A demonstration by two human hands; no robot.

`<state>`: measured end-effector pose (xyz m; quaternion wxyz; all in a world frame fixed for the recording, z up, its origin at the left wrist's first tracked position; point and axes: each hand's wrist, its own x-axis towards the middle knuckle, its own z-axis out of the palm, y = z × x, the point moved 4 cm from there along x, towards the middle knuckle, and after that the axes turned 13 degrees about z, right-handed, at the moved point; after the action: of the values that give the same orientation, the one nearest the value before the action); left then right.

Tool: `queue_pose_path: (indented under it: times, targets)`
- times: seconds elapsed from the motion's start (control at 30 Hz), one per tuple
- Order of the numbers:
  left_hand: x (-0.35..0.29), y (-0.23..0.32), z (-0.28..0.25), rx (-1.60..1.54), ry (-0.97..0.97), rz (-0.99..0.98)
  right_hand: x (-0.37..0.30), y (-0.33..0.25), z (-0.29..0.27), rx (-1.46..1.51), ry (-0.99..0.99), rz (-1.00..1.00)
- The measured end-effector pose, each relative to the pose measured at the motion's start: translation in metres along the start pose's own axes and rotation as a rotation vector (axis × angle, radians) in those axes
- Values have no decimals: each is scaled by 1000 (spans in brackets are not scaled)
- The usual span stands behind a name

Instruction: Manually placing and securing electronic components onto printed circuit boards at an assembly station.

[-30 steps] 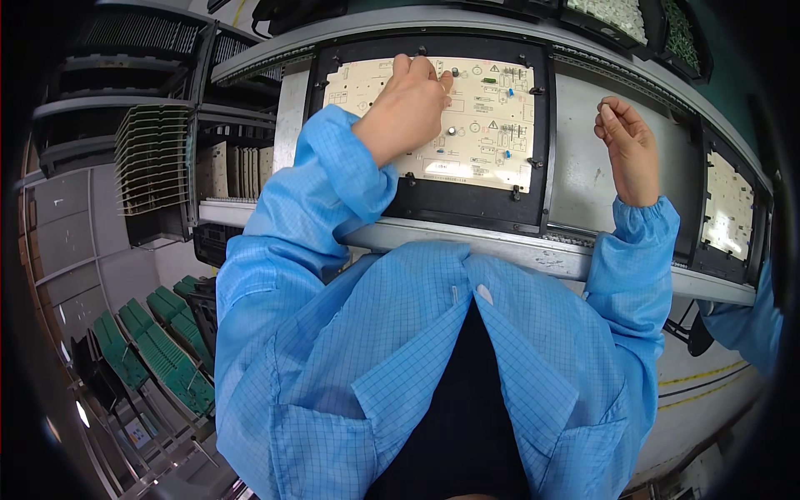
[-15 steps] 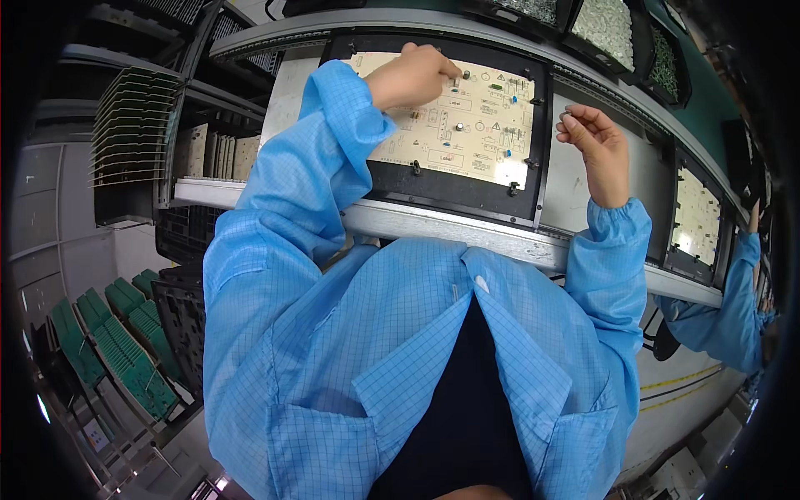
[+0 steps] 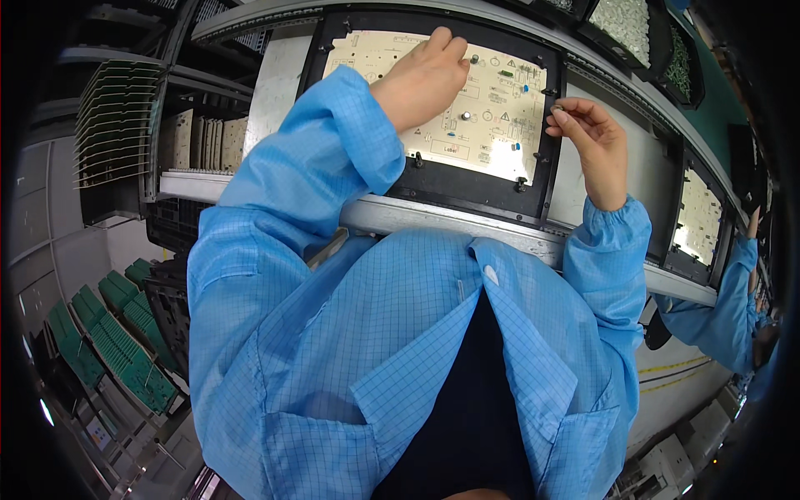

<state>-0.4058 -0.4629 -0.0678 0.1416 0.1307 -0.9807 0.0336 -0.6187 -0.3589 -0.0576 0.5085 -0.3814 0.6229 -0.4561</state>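
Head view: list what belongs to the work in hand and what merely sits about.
In use, it seems: board; frame around it; left hand over it; right hand; small part it pinches.

Just nearby, it seems: white parts; green racks; upright boards.

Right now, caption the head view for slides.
Left hand over a cream circuit board in a black frame, right hand beside it.

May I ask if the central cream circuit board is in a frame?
In: a black rectangular frame visibly surrounds the cream circuit board.
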Motion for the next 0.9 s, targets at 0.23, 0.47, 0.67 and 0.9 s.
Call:
queue_pose_path:
  times: [0.23, 0.47, 0.67, 0.9]
  targets:
    - [-4, -31, -3, -313, -35, -116, 9, -1, 29, -347, -82, -39]
    - [-48, -69, -2, -1391, 478, -301, 2, -14, 47, -839, -2, -427]
    - [-66, -73, -12, -1783, 669, -925, 2, -15, 48, -880, -31, -319]
    - [-73, -72, -8, -1961, 700, -872, 3, -18, 53, -909, -44, -351]
